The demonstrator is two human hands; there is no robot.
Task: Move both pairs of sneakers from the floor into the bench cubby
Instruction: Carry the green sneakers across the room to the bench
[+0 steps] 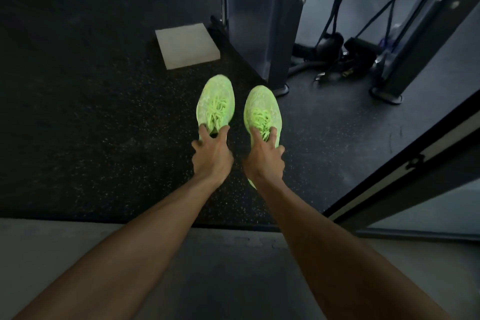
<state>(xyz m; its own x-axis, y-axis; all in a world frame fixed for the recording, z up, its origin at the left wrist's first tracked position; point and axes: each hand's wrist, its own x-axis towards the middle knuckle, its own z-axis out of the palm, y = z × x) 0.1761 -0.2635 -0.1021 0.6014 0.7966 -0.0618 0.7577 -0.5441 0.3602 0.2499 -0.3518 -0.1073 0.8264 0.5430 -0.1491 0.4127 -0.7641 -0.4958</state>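
Two neon-green sneakers point away from me over the dark speckled rubber floor. My left hand (211, 154) grips the left sneaker (216, 101) at its collar, fingers hooked into the opening. My right hand (265, 157) grips the right sneaker (261, 109) the same way, and its heel shows below my wrist. I cannot tell whether the soles touch the floor. No second pair and no bench cubby shows in this view.
A pale grey foam block (187, 45) lies on the floor beyond the sneakers. A dark metal rack (278, 34) with feet stands at the right, black straps and handles (337, 52) piled behind it. A dark framed edge (405, 161) runs diagonally at right.
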